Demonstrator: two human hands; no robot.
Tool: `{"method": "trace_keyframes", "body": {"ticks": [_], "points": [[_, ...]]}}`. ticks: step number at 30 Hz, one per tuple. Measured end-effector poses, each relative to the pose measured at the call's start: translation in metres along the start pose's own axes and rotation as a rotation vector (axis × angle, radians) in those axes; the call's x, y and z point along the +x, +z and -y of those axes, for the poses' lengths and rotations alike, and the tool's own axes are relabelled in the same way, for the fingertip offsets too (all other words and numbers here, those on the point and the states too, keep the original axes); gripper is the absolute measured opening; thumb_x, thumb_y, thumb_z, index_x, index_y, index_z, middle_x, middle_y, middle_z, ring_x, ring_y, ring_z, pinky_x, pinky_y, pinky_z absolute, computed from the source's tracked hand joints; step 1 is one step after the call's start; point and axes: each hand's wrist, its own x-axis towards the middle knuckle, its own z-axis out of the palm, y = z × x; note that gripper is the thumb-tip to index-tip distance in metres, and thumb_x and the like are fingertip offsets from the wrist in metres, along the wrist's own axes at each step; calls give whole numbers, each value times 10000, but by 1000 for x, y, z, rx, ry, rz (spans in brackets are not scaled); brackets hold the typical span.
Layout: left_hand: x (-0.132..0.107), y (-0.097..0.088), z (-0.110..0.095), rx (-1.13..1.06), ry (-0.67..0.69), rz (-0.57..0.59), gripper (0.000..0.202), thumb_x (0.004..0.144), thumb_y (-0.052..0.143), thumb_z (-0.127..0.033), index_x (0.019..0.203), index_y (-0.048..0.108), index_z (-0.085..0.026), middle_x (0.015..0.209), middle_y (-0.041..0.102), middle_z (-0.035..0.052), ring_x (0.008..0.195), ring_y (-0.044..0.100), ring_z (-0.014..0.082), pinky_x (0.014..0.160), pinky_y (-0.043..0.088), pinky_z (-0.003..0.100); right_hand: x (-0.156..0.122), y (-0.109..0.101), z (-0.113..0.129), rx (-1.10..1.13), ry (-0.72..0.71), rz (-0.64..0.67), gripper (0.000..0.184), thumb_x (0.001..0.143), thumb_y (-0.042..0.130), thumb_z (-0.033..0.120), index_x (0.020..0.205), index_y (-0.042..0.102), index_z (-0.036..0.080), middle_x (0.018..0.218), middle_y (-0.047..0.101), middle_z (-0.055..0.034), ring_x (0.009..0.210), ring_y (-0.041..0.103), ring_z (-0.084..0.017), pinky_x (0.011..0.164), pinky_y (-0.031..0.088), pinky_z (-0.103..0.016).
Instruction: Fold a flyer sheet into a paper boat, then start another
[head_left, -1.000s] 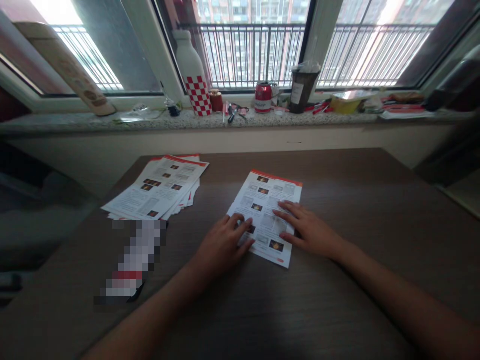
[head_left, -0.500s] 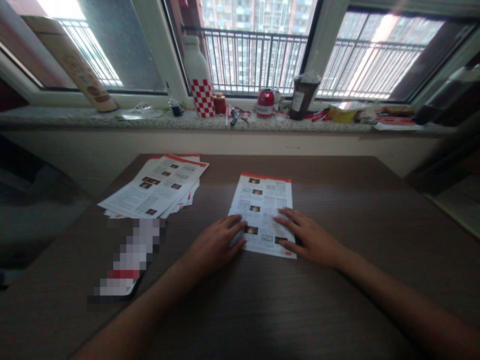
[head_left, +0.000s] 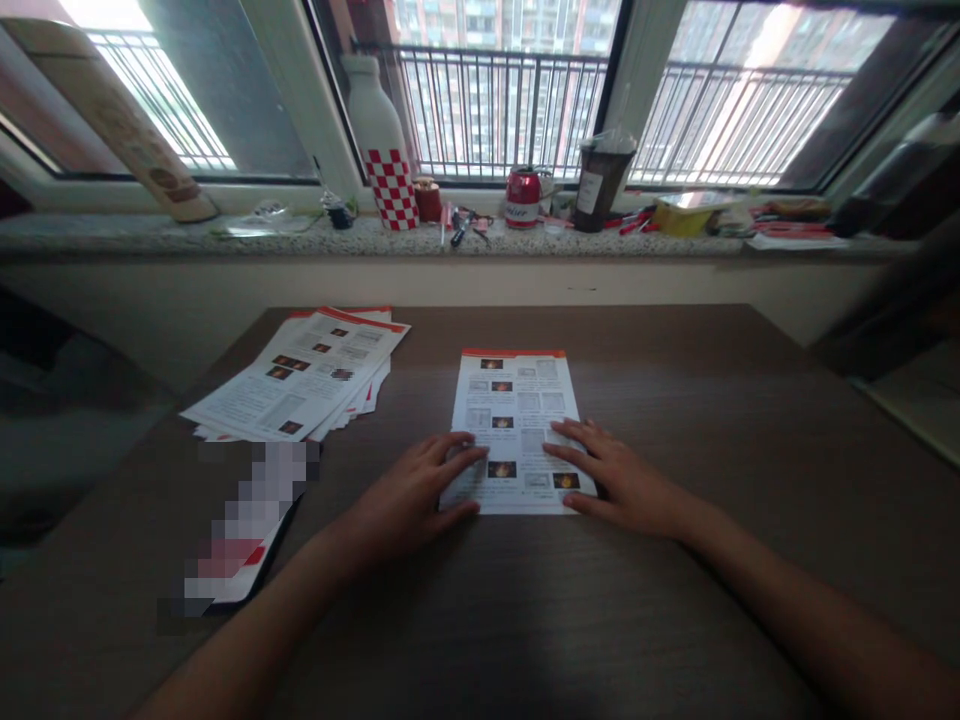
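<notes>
At the far left, a blurred-out flat object [head_left: 240, 525] lies near the left edge of the tabletop [head_left: 712, 420]; what it is cannot be made out. Behind it a fanned stack of leaflets [head_left: 300, 375] sits by the back left corner, its lower sheets mostly covered by the top one. The left hand [head_left: 409, 495] lies flat with fingers spread, clamped on nothing. Its fingertips press the near left corner of the single leaflet [head_left: 517, 400] and hide the print there. That sheet lies square in the middle of the tabletop, well apart from the stack, and its print is too small to read. The right hand [head_left: 626, 482] rests flat and spread in the same way on the near right corner. Both forearms are cut off by the lower frame. Right of the hands, a broad stretch of wood runs to the tabletop's right edge.
</notes>
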Motion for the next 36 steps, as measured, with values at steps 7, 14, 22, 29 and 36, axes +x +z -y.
{"method": "trace_keyframes", "body": {"ticks": [7, 14, 22, 29, 36], "points": [[-5, -7, 12, 21, -22, 76, 829, 921, 755, -534, 1631, 373, -341, 1722, 303, 91, 1536, 362, 366, 1209, 391, 569, -1, -1, -2, 11, 7, 20, 687, 1009, 623, 525, 1625, 385, 337, 1741, 258, -75, 1585, 280, -355, 1273, 269, -647], [-6, -5, 14, 20, -44, 81, 848, 919, 748, -558, 1642, 361, -343, 1727, 294, 93, 1540, 354, 391, 1209, 373, 593, -2, -5, -2, 33, -10, 16, 692, 1002, 641, 498, 1629, 385, 354, 1740, 248, -54, 1581, 283, -371, 1261, 293, -661], [-7, -5, 14, 20, -71, 70, 923, 894, 748, -590, 1658, 329, -283, 1704, 341, 113, 1523, 388, 380, 1214, 397, 555, -5, -17, -6, 77, -27, 36, 680, 975, 676, 525, 1587, 459, 324, 1711, 340, -73, 1564, 331, -359, 1241, 359, -628], [-10, -5, 14, 39, -85, 68, 981, 899, 702, -663, 1676, 285, -231, 1725, 280, 145, 1546, 345, 385, 1227, 382, 544, -8, -12, -11, 92, -26, 24, 670, 961, 692, 508, 1576, 474, 353, 1695, 376, -58, 1533, 388, -365, 1210, 407, -629], [-12, -4, 20, 35, -59, 60, 982, 894, 696, -684, 1681, 281, -268, 1729, 278, 123, 1542, 355, 391, 1225, 384, 543, -8, -12, -9, 74, -22, 35, 658, 972, 677, 511, 1574, 475, 339, 1697, 370, -65, 1541, 375, -360, 1222, 387, -631]]}}
